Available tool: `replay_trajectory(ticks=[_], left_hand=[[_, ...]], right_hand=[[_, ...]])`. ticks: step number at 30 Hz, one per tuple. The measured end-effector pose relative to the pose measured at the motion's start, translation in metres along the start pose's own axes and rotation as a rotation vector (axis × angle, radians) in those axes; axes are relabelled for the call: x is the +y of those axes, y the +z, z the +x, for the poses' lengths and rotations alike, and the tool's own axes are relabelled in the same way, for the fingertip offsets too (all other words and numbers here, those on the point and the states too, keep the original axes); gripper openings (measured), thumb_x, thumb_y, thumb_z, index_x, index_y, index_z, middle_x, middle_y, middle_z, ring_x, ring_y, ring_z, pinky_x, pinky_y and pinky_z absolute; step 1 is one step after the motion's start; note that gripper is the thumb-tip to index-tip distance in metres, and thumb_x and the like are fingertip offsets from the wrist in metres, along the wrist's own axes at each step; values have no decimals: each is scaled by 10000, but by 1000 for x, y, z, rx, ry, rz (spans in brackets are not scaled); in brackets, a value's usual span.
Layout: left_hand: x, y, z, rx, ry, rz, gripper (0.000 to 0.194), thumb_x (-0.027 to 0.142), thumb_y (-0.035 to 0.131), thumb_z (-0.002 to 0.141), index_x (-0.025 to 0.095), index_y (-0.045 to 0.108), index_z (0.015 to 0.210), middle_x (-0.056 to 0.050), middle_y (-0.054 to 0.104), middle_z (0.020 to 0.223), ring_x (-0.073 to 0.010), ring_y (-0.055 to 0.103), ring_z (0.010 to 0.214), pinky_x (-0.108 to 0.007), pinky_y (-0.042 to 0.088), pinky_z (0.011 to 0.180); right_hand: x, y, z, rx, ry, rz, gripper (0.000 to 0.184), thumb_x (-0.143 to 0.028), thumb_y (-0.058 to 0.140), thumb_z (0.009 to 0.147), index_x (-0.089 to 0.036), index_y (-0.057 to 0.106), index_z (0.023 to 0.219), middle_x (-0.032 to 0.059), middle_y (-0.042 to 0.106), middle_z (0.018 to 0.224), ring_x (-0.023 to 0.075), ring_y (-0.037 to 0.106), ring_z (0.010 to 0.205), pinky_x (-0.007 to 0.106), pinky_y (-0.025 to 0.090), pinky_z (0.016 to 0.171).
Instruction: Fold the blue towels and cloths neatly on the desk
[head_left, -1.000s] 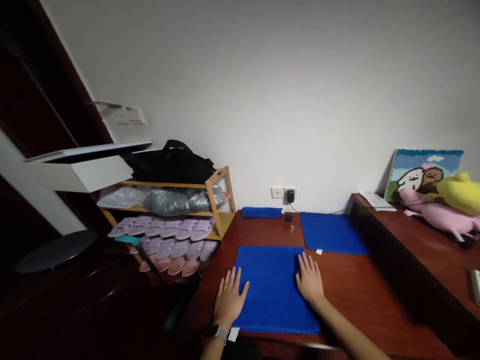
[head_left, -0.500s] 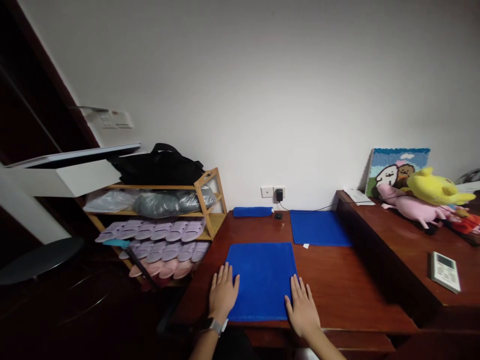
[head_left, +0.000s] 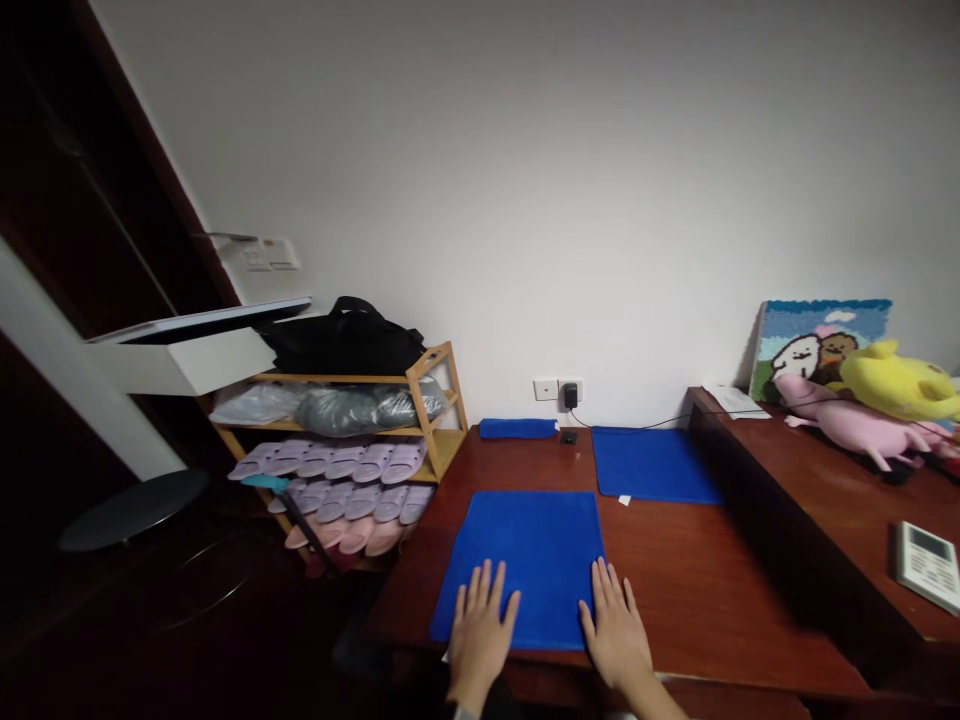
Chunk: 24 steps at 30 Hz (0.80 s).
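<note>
A blue cloth (head_left: 536, 560) lies spread on the reddish-brown desk in front of me, its lower left corner reaching out further than its top left one. My left hand (head_left: 480, 630) rests palm down on its lower left part, fingers stretched and spread. At the lower right edge of the cloth, my right hand (head_left: 619, 630) lies flat, fingers apart, partly on the cloth and partly on the desk. Neither hand grips anything. Farther back are a second flat blue cloth (head_left: 656, 465) with a white tag and a folded or rolled blue cloth (head_left: 517, 429) by the wall.
Left of the desk (head_left: 697, 570) stands a wooden rack (head_left: 439, 415) with slippers and a black bag (head_left: 345, 340). A black charger (head_left: 571, 396) sits in the wall outlet, its cable running right. Plush toys (head_left: 855, 420) and a white keypad device (head_left: 928, 565) lie on the right-hand surface.
My left hand has moved from the cloth's left edge inward onto it, baring the slanted lower left corner. My right hand stays at the right edge. The view has turned slightly left.
</note>
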<state>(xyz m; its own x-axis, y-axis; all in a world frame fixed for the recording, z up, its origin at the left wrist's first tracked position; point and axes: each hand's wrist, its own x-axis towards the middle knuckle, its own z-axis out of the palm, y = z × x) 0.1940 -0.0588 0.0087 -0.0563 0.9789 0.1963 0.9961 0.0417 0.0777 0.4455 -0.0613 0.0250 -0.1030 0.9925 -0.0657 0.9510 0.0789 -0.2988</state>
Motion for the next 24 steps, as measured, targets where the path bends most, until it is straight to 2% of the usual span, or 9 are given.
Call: replay_trajectory(ticks=[3,5,11,15,19,21,24], left_hand=[[-49,4,-10,102,-58,65,664,532,383,1017,174,404,1577,-111,361,1650,-308,361,1527,-536,324,1243],[-64,10,-15,176,-35,75,631,490,361,1024,159,449,1554,-109,401,1634,-293,398,1509,-507,350,1234],[-66,26,-16,347,-14,58,604,459,343,1019,147,535,1499,-123,503,1576,-296,496,1445,-491,430,1183],[-69,30,-14,374,3,53,598,460,342,1020,158,540,1497,-117,515,1571,-293,500,1441,-489,442,1172],[-71,31,-13,374,7,52,581,457,356,1019,182,543,1496,-100,530,1564,-284,498,1443,-486,446,1168],[-73,34,-13,378,14,44,568,447,365,1018,199,544,1496,-92,539,1559,-283,494,1446,-488,441,1171],[-81,43,-13,363,22,35,558,431,372,1016,230,522,1515,-79,535,1566,-285,485,1453,-497,440,1171]], right_hand=[[-1,1,0,2,12,0,742,-547,196,1033,-129,179,1645,7,87,1704,235,82,1595,453,67,1316],[0,3,0,10,15,3,744,-547,208,1030,-130,190,1645,9,101,1704,240,96,1594,459,72,1316],[4,7,12,39,14,29,713,-526,225,1030,-156,265,1638,14,211,1697,257,174,1586,483,138,1304],[0,-17,59,130,-37,49,633,-411,185,1044,-231,271,1645,-32,201,1710,213,143,1592,435,124,1300],[-4,-39,119,63,1,54,659,-422,181,1043,-179,213,1655,-22,145,1723,212,72,1602,416,82,1297],[-4,-38,140,23,30,48,689,-434,164,1042,-119,184,1653,13,135,1727,208,67,1602,391,61,1294],[-2,-24,154,8,69,35,726,-457,141,1036,-63,155,1645,58,122,1728,214,66,1602,388,32,1292]])
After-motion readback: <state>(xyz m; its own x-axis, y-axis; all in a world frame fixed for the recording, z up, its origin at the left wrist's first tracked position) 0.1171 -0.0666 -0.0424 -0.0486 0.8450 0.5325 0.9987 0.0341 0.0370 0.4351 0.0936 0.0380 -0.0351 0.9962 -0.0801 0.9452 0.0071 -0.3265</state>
